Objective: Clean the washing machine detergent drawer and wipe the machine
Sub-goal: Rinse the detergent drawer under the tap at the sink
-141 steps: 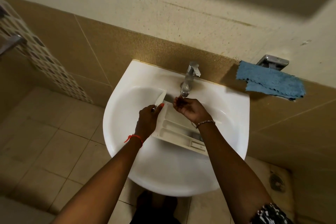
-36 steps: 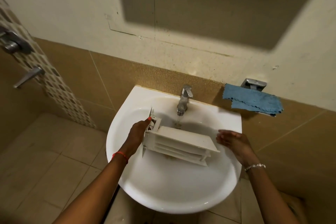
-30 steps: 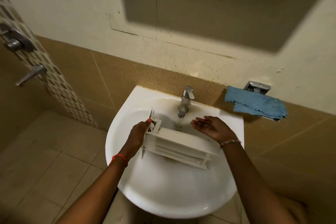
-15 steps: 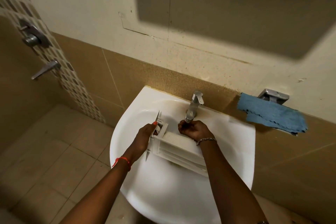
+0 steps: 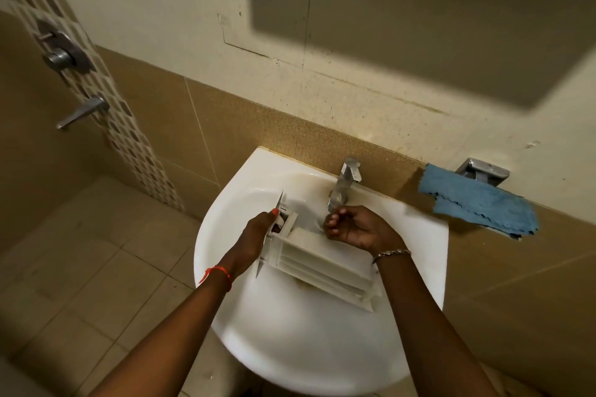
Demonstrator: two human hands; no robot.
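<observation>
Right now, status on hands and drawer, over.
Left hand grips drawer by front panel. Right hand curled under tap, holding nothing. Drawer on edge in sink. Blue cloth hangs clear, right of sink.

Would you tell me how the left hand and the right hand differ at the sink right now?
The left hand grips the front end of the detergent drawer, while the right hand holds nothing. The left hand is at the drawer's left end; the right hand is under the tap, fingers curled. The left hand's wrist wears a red thread, the right hand's a silver bracelet. Both are over the sink.
</observation>
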